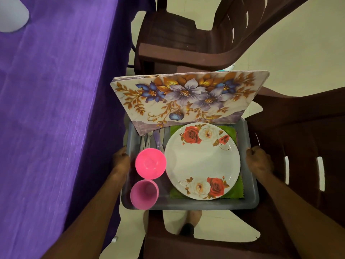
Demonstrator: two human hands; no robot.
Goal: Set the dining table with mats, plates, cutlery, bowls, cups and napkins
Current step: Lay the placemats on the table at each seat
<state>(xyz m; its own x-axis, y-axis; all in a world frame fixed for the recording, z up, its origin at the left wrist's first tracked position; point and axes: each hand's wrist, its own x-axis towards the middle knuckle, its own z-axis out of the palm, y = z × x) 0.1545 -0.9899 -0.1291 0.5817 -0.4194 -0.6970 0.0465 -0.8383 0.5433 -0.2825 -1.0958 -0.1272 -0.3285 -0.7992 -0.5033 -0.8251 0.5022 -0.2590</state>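
I carry a grey tray [250, 195] in front of me. My left hand [121, 159] grips its left rim and my right hand [258, 159] grips its right rim. A stack of floral mats [186, 98] leans upright at the tray's far end. A white plate with red roses [202, 161] lies on green napkins [228, 130]. Left of the plate sit a pink bowl [150, 163] and, nearer me, a pink cup [144, 194]. Cutlery handles [155, 137] poke out from under the mats.
The dining table under a purple cloth [52, 109] runs along my left. Brown plastic chairs stand ahead [168, 40] and at my right [298, 137]; another chair seat [205, 247] is below the tray. A pale object [11, 14] lies on the table's far left.
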